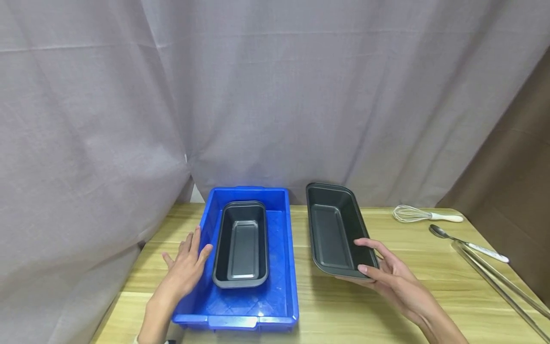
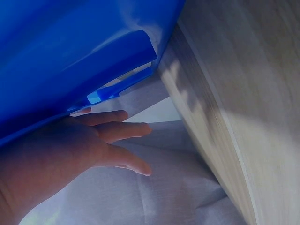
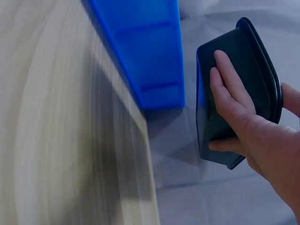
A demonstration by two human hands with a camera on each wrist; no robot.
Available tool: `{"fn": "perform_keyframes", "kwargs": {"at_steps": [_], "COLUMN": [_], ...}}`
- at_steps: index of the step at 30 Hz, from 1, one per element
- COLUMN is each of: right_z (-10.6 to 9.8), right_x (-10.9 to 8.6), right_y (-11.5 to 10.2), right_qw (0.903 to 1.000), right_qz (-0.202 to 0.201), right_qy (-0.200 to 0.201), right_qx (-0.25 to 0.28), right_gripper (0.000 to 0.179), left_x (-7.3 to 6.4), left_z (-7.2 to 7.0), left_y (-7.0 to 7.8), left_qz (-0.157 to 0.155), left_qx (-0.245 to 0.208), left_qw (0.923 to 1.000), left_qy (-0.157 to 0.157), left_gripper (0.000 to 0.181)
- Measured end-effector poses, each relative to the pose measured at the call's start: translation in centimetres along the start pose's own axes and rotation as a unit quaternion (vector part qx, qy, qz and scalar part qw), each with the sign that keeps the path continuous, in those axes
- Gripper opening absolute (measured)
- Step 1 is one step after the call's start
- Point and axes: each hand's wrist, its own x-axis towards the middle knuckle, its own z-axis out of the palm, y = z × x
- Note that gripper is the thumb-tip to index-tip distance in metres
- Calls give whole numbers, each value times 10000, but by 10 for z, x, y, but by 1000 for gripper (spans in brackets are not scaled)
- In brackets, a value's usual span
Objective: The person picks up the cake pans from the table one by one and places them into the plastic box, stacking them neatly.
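Observation:
In the head view a dark loaf pan point(image 1: 335, 234) is held tilted above the table, right of the blue bin. My right hand point(image 1: 397, 282) grips its near right corner, thumb and a finger over the rim. The right wrist view shows other fingers point(image 3: 229, 89) spread under the pan's base point(image 3: 225, 56). A second dark loaf pan point(image 1: 245, 239) lies inside the blue bin point(image 1: 277, 298). At the bin's left wall my left hand point(image 1: 185, 270) rests with fingers spread and holds nothing. In the left wrist view its fingers point(image 2: 124, 131) extend beside the bin's outer side.
On the wooden table's point(image 1: 343, 306) right side lie a whisk point(image 1: 414, 214) with a white handle, a spoon point(image 1: 466, 242) with a pale handle, and a long metal utensil point(image 1: 494, 282), partly out of frame. A grey curtain point(image 1: 275, 105) hangs behind the table.

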Motion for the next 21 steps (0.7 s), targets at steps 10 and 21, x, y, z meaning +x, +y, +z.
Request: {"fn": "perform_keyframes", "kwargs": {"at_steps": [10, 21], "right_z": [36, 99], "right_x": [26, 66], "right_y": [-5, -6], "right_qw": [9980, 9941], "right_qz": [-29, 143], "right_qy": [-421, -357], "right_qx": [472, 1017], "right_gripper": [53, 53], "left_x": [0, 0], "left_z": [1, 1], "left_y": [0, -1], "left_qz": [27, 28], "left_qx": [20, 21], "left_qw": [10000, 10000], "left_qy": [21, -9], "left_gripper": [73, 75]}}
